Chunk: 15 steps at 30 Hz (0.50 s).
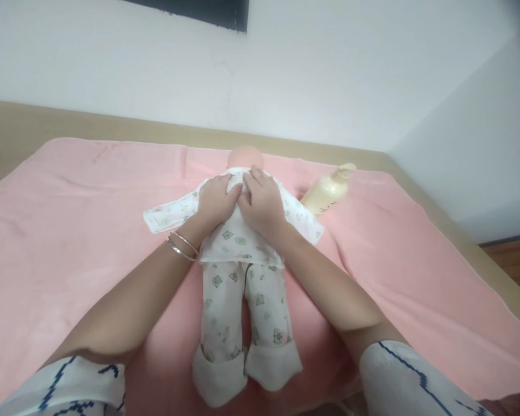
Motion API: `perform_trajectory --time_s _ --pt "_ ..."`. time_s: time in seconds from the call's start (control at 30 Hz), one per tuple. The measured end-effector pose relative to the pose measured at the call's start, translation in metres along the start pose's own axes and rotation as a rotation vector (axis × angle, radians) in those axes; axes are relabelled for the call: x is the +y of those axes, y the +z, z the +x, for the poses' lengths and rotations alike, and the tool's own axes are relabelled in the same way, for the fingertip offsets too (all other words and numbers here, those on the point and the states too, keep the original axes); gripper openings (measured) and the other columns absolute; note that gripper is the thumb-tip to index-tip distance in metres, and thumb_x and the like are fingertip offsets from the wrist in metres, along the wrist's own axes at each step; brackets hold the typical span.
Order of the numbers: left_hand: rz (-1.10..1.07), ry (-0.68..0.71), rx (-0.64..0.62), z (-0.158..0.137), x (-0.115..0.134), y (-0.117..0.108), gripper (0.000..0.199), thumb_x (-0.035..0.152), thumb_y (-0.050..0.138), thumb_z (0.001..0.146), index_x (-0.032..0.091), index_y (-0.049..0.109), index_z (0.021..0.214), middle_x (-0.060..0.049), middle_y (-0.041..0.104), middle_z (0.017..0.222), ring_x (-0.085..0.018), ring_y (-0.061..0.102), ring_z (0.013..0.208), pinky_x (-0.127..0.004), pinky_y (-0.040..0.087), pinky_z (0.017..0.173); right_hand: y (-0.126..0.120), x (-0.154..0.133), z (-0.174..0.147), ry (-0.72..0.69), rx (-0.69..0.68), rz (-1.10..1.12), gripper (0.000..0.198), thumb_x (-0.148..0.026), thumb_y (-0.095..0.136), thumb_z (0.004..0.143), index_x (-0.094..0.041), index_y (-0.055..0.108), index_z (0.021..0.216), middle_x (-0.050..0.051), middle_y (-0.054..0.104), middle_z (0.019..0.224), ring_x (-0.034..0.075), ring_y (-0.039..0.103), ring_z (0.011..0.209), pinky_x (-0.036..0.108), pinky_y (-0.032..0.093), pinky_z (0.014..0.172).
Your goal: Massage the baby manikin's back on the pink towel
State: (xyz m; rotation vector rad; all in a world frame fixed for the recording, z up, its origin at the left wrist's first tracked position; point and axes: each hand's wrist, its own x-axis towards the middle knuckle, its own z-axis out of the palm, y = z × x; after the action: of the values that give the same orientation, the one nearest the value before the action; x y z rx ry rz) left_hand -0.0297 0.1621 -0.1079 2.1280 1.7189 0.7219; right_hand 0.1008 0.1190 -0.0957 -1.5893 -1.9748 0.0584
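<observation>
A baby doll in a white top and trousers with a small green print lies stretched out in front of me. Its smooth head points to the wall, and no face is visible. My left hand, with bangles on its wrist, rests flat on the left side of the upper body. On the other side, my right hand lies with its fingers stretched toward the neck. The thumbs come close together at the middle. Both sleeves spread outward, and the turned-up trouser cuffs face me.
A pink cloth under the doll covers most of the wooden surface. A cream pump bottle lies tilted beside the doll's right-hand sleeve. Behind stands a white wall with a dark panel.
</observation>
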Motion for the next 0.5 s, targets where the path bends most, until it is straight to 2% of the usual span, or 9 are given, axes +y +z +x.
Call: perform_trajectory --time_s 0.17,0.27,0.4,0.5 --pt "0.011 0.000 -0.015 0.000 0.001 -0.002 0.061 0.044 0.038 0.099 0.014 0.055 0.149 -0.013 0.061 0.149 -0.031 0.054 0.139 -0.046 0.039 0.121 -0.016 0.001 0.001 -0.033 0.052 0.038 0.051 -0.021 0.041 0.095 -0.010 0.054 0.143 0.019 0.043 0.162 0.032 0.040 0.153 0.057 0.033 0.127" --pt "0.003 -0.008 -0.021 -0.001 0.003 -0.003 0.062 0.044 0.038 0.099 0.013 0.054 0.150 -0.014 0.060 0.149 -0.032 0.053 0.140 -0.047 0.039 0.121 -0.010 0.004 0.000 -0.030 0.087 0.055 0.051 -0.021 0.042 0.094 -0.013 0.054 0.144 0.016 0.046 0.161 0.031 0.040 0.153 0.058 0.033 0.127" --pt "0.004 -0.005 -0.017 -0.001 0.003 -0.002 0.062 0.043 0.039 0.099 0.013 0.055 0.149 -0.014 0.059 0.150 -0.031 0.053 0.141 -0.045 0.038 0.122 0.006 0.005 0.000 0.018 0.011 0.034 0.052 -0.020 0.040 0.094 -0.008 0.058 0.141 0.019 0.052 0.156 0.033 0.045 0.150 0.061 0.033 0.126" --pt "0.000 0.000 -0.015 0.000 0.002 -0.001 0.062 0.043 0.039 0.098 0.013 0.054 0.150 -0.014 0.058 0.152 -0.031 0.052 0.142 -0.047 0.037 0.123 0.004 0.004 0.001 0.029 -0.036 0.044 0.054 -0.020 0.041 0.094 -0.004 0.058 0.143 0.021 0.053 0.154 0.033 0.045 0.150 0.058 0.033 0.127"
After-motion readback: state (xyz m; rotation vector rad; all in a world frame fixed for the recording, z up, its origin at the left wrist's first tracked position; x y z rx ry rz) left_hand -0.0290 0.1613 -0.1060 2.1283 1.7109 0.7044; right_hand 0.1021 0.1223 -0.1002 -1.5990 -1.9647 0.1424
